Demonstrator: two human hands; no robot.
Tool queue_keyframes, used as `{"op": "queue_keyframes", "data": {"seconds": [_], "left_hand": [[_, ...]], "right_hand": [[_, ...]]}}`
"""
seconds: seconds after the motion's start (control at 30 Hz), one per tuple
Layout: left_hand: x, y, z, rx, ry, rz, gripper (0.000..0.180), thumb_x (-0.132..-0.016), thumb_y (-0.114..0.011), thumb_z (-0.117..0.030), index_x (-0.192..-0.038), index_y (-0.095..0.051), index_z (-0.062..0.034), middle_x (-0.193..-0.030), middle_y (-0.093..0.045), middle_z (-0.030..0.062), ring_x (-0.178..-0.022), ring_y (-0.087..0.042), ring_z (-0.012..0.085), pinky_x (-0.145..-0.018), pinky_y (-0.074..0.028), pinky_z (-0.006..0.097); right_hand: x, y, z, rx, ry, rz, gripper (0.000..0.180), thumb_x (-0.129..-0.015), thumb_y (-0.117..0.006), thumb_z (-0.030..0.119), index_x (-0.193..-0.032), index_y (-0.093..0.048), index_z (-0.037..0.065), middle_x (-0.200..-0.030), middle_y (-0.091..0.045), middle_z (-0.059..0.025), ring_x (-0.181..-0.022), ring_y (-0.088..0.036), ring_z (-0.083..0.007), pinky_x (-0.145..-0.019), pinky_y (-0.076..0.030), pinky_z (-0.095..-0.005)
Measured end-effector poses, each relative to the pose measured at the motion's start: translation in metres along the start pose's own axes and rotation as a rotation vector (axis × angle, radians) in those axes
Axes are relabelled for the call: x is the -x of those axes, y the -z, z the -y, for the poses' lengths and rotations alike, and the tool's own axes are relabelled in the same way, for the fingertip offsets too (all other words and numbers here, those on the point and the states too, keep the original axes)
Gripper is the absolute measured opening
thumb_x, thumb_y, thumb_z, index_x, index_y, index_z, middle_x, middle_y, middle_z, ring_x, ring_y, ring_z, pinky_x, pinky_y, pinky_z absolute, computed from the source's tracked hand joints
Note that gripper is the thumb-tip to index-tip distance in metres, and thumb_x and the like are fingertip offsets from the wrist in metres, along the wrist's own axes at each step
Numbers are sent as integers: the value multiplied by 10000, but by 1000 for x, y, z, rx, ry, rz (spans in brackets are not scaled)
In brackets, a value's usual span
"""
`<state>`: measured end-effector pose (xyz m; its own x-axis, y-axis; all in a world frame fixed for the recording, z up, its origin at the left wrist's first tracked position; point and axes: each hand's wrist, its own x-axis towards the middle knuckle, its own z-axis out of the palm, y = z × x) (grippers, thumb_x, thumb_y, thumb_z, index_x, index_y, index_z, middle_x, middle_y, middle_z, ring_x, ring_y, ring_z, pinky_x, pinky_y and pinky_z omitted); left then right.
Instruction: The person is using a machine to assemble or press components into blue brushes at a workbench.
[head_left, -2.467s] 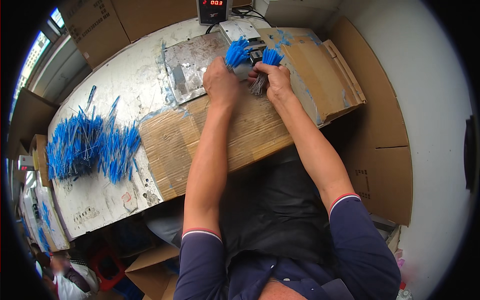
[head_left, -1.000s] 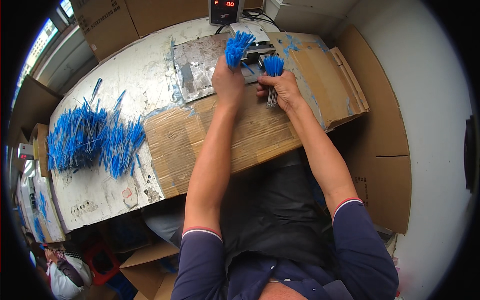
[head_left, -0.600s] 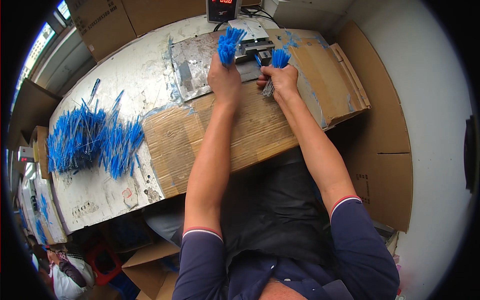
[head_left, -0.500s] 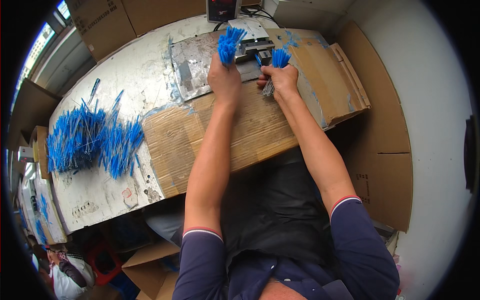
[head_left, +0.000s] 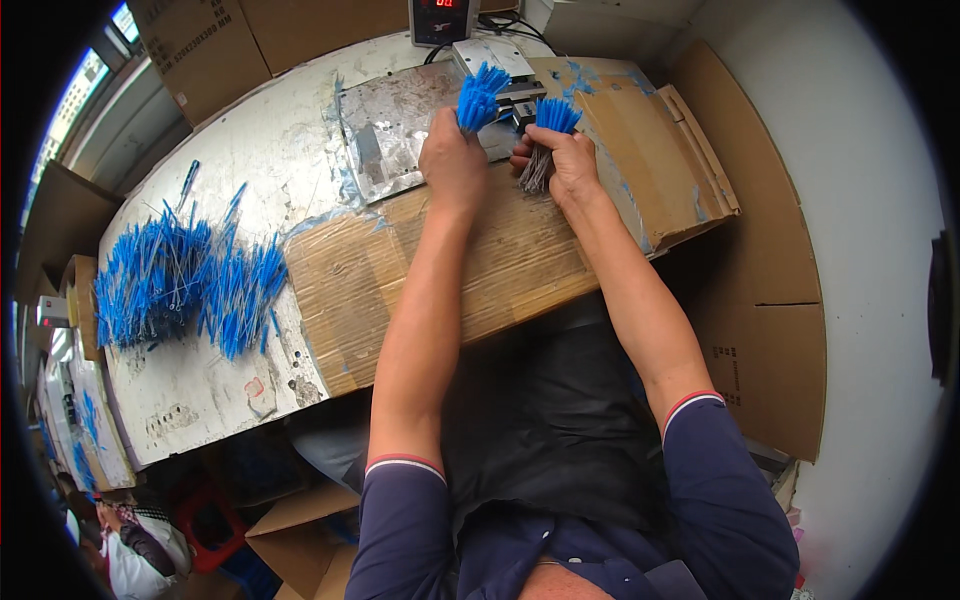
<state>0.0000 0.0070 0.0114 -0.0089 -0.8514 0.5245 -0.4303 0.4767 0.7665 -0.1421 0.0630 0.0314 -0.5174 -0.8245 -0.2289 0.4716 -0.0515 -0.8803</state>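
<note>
hands were both busy: left hand [head_left: 452,160] clenched a blue bundle [head_left: 479,92], right hand [head_left: 565,160] gripped another bundle [head_left: 551,120] by the small machine [head_left: 515,95]. looked like mid-feeding; next prob needs careful lining up w/ it.

Bare cardboard sheet [head_left: 520,270] between blue-tipped pile [head_left: 180,280] and arms

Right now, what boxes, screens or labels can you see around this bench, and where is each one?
Small display: top edge of the bench, dark box with red glowing digits.
Cardboard box: upper left behind the bench, brown with dark print.
Cardboard panel: right, by the wall, brown with a small dark printed mark.
Open cardboard box: on the floor, lower left, brown.
</note>
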Motion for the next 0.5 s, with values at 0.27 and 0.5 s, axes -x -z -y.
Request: {"op": "queue_keyframes", "data": {"seconds": [0.27,0.5], "left_hand": [[0,-3,4,-15,-28,27,165,-896,-650,-93,-1057,-639,-62,-951,-689,205,-885,-669,433,-763,-506,510],[0,-3,8,-84,-38,50,169,-875,-654,-74,-1040,-637,-44,-957,-683,199,-898,-670,423,-770,-510,510]], "right_hand": [[5,4,-1,34,22,-45,172,-826,-770,-25,-941,-643,-31,-804,-686,-125,-640,-702,-253,-574,-641,-403],[10,2,3,77,-14,-2,180,-823,-773,-45,-947,-645,-24,-812,-686,-118,-630,-690,-240,-553,-629,-392]]}}
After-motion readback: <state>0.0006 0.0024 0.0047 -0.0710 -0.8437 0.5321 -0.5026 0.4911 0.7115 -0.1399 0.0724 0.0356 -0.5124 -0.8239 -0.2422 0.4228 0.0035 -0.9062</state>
